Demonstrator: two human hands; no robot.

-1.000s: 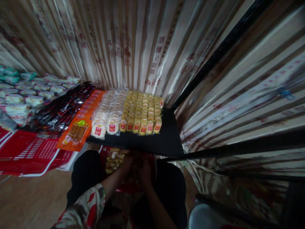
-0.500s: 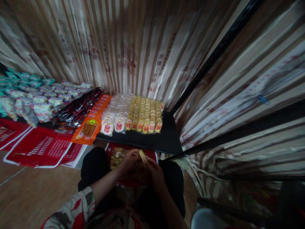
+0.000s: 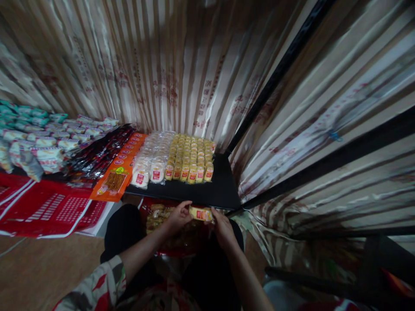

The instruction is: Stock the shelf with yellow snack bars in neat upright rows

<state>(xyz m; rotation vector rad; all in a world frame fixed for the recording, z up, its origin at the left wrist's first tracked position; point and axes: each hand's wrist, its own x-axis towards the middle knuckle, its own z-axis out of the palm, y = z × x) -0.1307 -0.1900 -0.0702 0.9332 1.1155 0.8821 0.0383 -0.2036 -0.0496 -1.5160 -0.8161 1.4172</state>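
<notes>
The right hand (image 3: 221,224) pinches one end of a yellow packet (image 3: 201,214) above a red container (image 3: 181,251); the left hand (image 3: 177,217) meets the other end, grip unclear. Shadow partly hides the piled snacks (image 3: 154,221) inside.

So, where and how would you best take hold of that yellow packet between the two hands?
Probably by its two short ends, coming from both sides: the yellow packet is longer than wide and held crosswise, printed face toward the camera. The right hand pinches its right end; whether the left hand touches the other end is hard to tell.
</notes>
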